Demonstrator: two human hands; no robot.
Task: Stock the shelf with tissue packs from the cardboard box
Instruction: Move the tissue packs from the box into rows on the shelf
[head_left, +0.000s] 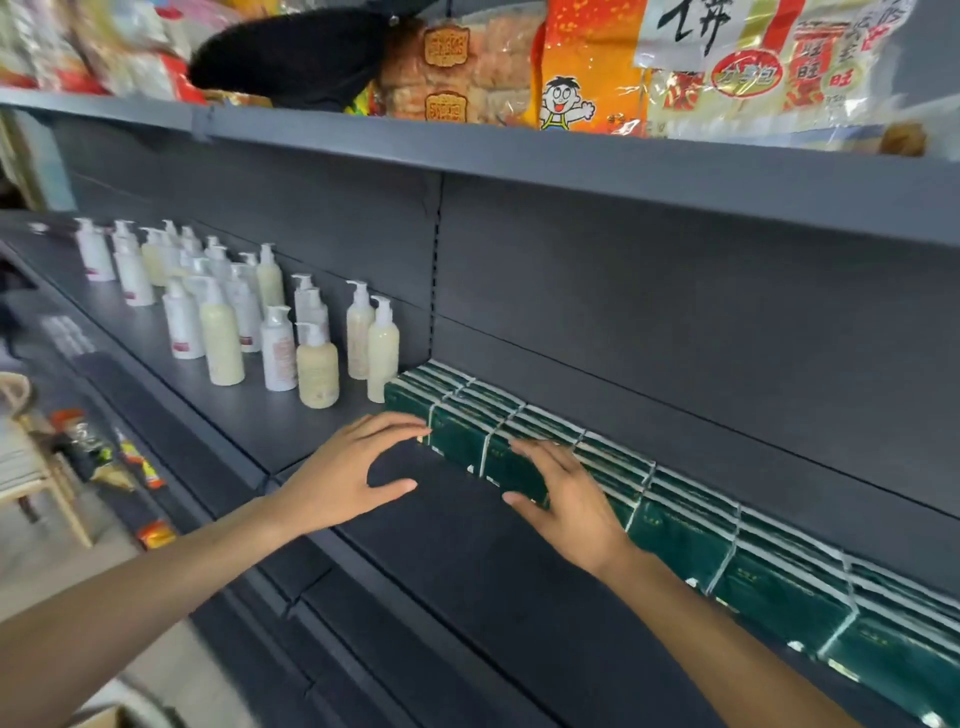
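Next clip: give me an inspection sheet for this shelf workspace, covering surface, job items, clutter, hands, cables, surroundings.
Surface: dark grey shelf, front strip bare.
Job's things: green tissue packs in a row along the back panel, running right; cardboard box barely seen, if at all, at the bottom left corner.
Clutter: pump bottles standing in a group left of the packs.
Hands: left hand open, fingertips at the row's left end; right hand open, fingers flat against the packs' front.
Cables: nothing seen.
Surroundings: snack bags on the shelf above; wooden chair and small packets lower left.
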